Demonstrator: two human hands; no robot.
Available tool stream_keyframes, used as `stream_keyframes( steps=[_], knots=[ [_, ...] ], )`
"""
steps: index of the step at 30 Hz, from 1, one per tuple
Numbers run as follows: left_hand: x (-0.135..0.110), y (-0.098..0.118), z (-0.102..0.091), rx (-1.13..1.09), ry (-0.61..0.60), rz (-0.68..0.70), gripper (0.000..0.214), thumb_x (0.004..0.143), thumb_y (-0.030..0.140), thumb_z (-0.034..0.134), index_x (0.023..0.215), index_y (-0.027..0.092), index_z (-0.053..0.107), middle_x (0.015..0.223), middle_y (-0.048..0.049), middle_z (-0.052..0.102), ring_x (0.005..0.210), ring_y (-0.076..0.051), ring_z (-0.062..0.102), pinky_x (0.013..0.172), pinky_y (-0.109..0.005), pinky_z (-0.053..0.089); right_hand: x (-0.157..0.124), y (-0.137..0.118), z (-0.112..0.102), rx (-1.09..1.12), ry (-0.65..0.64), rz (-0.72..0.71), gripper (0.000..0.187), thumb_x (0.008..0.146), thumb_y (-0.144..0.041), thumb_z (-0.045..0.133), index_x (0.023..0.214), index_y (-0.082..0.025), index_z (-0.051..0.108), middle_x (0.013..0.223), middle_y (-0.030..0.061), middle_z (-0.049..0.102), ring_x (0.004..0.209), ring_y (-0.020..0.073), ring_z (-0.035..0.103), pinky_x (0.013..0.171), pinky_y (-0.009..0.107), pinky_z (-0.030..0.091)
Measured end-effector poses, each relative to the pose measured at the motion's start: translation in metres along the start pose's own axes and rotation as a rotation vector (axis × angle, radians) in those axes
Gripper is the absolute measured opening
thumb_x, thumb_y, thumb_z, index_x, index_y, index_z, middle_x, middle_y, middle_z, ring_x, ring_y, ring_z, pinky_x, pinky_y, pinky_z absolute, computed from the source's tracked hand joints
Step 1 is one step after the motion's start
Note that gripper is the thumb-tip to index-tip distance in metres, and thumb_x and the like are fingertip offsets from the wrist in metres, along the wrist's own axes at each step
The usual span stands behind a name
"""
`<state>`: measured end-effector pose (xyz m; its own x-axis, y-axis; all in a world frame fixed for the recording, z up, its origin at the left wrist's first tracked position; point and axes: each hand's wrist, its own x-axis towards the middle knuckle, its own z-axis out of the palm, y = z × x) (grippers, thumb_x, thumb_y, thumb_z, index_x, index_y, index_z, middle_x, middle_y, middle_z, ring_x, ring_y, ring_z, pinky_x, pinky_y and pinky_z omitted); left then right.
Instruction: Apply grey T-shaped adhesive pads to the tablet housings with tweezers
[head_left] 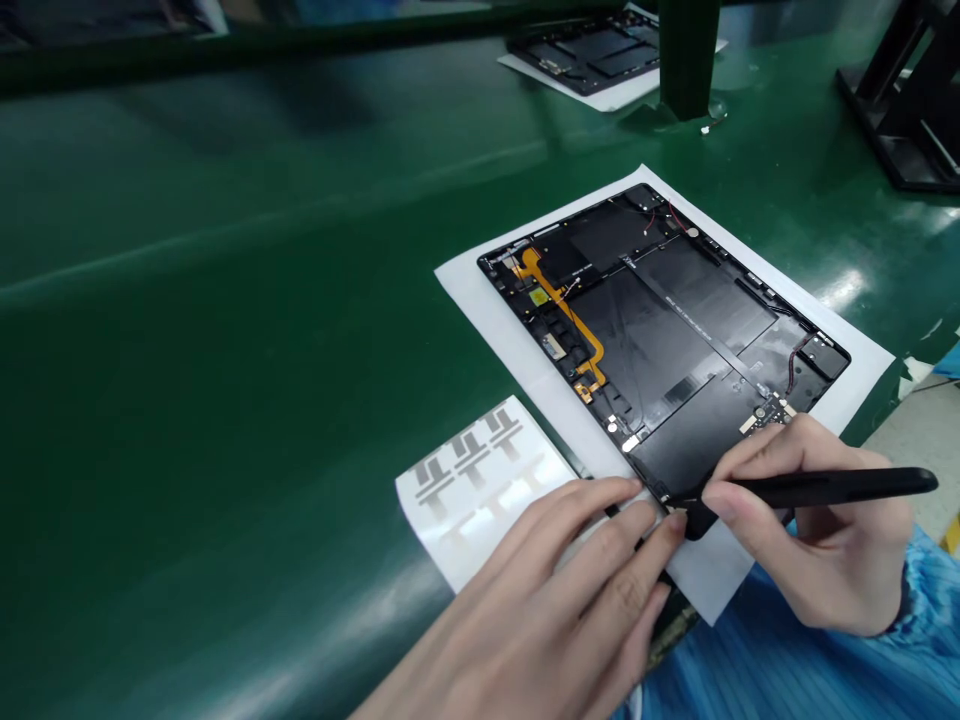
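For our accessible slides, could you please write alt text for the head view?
A person's right hand holds a black pen-shaped tool at the corner of an opened tablet while the left hand touches that corner. The tablet, with an orange flex cable, lies on white paper on a green workbench beside a sheet of grey-and-white labels.

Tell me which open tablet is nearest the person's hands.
The tablet on the white paper in front; the other lies farther off, beside the green post.

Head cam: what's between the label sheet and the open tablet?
A strip of white paper sheet, the one the open tablet lies on, shows between the tablet's edge and the label sheet in the head view.
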<state>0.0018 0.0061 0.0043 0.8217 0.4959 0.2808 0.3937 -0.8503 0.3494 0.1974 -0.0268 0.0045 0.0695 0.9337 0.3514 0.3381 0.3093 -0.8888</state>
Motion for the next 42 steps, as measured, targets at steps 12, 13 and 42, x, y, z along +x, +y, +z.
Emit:
stream_keyframes(
  steps=[12,13,42],
  knots=[
    [0.0027,-0.0050,-0.0045,-0.028,0.111,-0.041,0.039,0.092,0.001,0.041,0.126,0.016,0.052,0.102,-0.0075,0.049,0.099,-0.017,0.050,0.083,-0.029,0.050,-0.0010,-0.0019,-0.0001,0.031,0.118,0.176,0.025,0.084,-0.019,0.064,0.065,-0.020,0.048,0.062,-0.0008,0.054,0.055,0.0115,0.049,0.046,0.024,0.035],
    [0.0031,-0.0051,-0.0045,-0.026,0.103,-0.038,0.039,0.092,0.000,0.040,0.126,0.017,0.052,0.105,-0.0080,0.048,0.101,-0.018,0.049,0.084,-0.029,0.050,-0.0011,-0.0017,0.0004,0.038,0.120,0.176,0.025,0.084,-0.019,0.064,0.065,-0.020,0.048,0.063,-0.0009,0.055,0.055,0.0113,0.049,0.046,0.024,0.035],
    [0.0038,-0.0067,-0.0048,0.029,0.111,-0.037,0.037,0.092,0.006,0.040,0.121,0.021,0.059,0.114,-0.0104,0.052,0.111,-0.024,0.049,0.088,-0.035,0.051,0.0045,-0.0014,-0.0046,0.144,0.086,0.162,0.024,0.087,-0.014,0.064,0.066,-0.020,0.053,0.056,-0.0032,0.054,0.046,0.0092,0.047,0.041,0.022,0.035]
  ],
)
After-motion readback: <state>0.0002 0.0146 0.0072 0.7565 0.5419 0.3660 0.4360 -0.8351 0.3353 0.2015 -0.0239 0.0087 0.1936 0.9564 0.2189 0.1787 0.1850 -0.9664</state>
